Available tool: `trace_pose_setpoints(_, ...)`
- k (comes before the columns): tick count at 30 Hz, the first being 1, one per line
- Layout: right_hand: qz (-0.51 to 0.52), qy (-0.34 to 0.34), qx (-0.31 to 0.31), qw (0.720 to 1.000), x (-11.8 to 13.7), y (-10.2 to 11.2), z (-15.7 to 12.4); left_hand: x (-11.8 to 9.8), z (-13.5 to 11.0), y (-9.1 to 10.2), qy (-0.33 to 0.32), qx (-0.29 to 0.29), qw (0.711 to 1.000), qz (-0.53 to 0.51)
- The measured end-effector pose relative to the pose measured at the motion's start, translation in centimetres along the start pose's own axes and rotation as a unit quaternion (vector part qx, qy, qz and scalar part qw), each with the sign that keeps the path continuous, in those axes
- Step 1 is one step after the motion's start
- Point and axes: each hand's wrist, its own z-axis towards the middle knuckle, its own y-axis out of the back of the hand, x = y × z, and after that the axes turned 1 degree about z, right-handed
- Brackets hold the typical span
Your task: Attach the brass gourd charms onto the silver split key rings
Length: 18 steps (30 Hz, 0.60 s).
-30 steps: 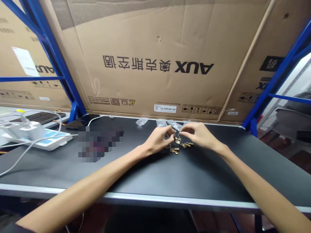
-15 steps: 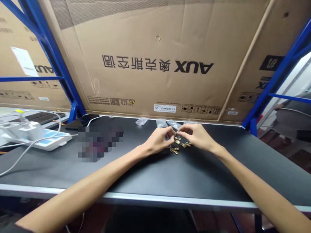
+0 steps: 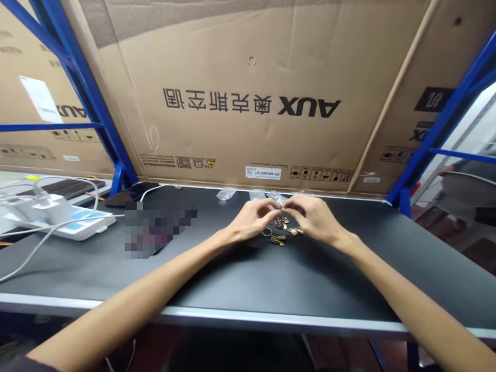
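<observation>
My left hand [image 3: 251, 219] and my right hand [image 3: 312, 219] meet fingertip to fingertip over the black table [image 3: 248, 279]. Both pinch the top of a small bunch of brass-coloured charms on rings [image 3: 282, 230], whose lower pieces hang down and touch the table. A loose ring shows just below my left fingers. Exactly which part each hand pinches is too small to tell.
Small clear plastic bags [image 3: 248, 195] lie behind my hands at the table's back edge. A large cardboard box [image 3: 248, 93] stands against blue shelving posts [image 3: 96, 103]. At the left are a white device with cables [image 3: 58, 217] and a blurred-out patch [image 3: 157, 227].
Both hands have closed in slightly towards each other and the charm bunch has shifted a little left and lower; a ring now shows beneath my left fingers.
</observation>
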Motion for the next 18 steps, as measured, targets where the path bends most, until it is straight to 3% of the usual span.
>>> trace_pose_setpoints(6,-0.048,0.025,-0.012,0.998,-0.03,-0.25,-0.15,0.38,0.19,-0.55,0.013,-0.055,0.997,-0.060)
trace_pose_setpoints(8,-0.064,0.037,-0.008,0.997,-0.06,-0.46,-0.24,0.54,0.17,-0.69,0.017,-0.073,0.997,-0.024)
trace_pose_setpoints(14,-0.092,0.038,-0.001,0.995,-0.20,-0.58,-0.36,0.86,0.14,-0.69,-0.073,-0.082,0.983,0.150)
trace_pose_setpoints(18,-0.107,0.048,-0.012,0.993,-0.15,-0.61,-0.31,0.75,0.21,-0.70,-0.031,-0.127,0.982,0.138)
